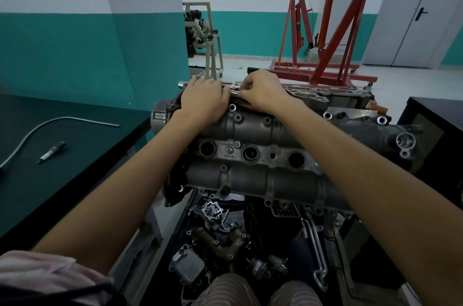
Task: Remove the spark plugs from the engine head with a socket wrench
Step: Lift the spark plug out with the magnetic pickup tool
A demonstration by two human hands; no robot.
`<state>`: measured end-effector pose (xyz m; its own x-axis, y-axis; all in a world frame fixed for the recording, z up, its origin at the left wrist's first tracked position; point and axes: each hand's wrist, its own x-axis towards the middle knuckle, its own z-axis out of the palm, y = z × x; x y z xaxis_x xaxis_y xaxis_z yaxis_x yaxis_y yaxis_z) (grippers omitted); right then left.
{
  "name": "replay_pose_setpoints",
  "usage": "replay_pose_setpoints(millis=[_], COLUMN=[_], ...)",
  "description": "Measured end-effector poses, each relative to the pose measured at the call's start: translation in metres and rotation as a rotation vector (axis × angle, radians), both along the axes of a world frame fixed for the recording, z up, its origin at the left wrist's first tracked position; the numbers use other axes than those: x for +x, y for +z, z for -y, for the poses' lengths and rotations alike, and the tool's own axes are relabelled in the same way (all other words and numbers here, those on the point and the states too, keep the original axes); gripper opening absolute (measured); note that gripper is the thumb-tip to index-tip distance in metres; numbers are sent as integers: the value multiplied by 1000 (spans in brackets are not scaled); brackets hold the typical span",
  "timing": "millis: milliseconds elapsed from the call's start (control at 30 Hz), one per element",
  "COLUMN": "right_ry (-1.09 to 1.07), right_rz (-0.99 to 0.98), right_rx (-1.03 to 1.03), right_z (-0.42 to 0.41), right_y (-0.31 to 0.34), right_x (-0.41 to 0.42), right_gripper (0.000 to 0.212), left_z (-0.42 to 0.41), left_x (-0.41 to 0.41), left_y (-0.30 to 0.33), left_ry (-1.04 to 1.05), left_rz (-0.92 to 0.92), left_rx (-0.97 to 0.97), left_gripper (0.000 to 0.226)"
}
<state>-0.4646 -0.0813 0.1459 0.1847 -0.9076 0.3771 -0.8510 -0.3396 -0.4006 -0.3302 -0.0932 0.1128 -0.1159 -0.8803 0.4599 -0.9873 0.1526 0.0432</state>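
Both my hands sit at the far edge of the engine head [263, 155], just above centre of the frame. My left hand [204, 100] lies flat with fingers fairly straight, pressing on the top of the casting. My right hand [263, 92] has its fingers curled and pinched on something thin with a reddish strip [240, 103] showing between the two hands; I take it for the wrench handle, but it is mostly hidden, so I cannot be sure. In the middle of the frame three plug wells [250, 154] run in a row; they look dark and open, and I cannot tell whether plugs sit deep inside. At left of the frame, on the dark counter [75, 155], lies a spark plug [51, 152] near a bent metal tube [50, 122]. So I judge at least one plug is out, and the rest of the job, including any far bank, remains unclear. A red hoist [325, 30] stands at upper right.
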Motion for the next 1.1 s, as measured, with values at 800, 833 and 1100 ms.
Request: replay_pose_setpoints(millis=[800, 833, 1100], right_ry=[-198, -183, -174], right_rz=[-190, -159, -184], right_rx=[11, 11, -172], right_z=[-2, -3, -13], right_y=[3, 3, -6], right_x=[-6, -7, 13], right_gripper=[22, 23, 23], left_z=[-15, -14, -31], left_x=[10, 11, 5], left_y=[-9, -9, -3], left_ry=[-252, -245, -287], left_rz=[-69, -74, -85], left_rx=[-238, -248, -257], left_gripper=[35, 35, 37])
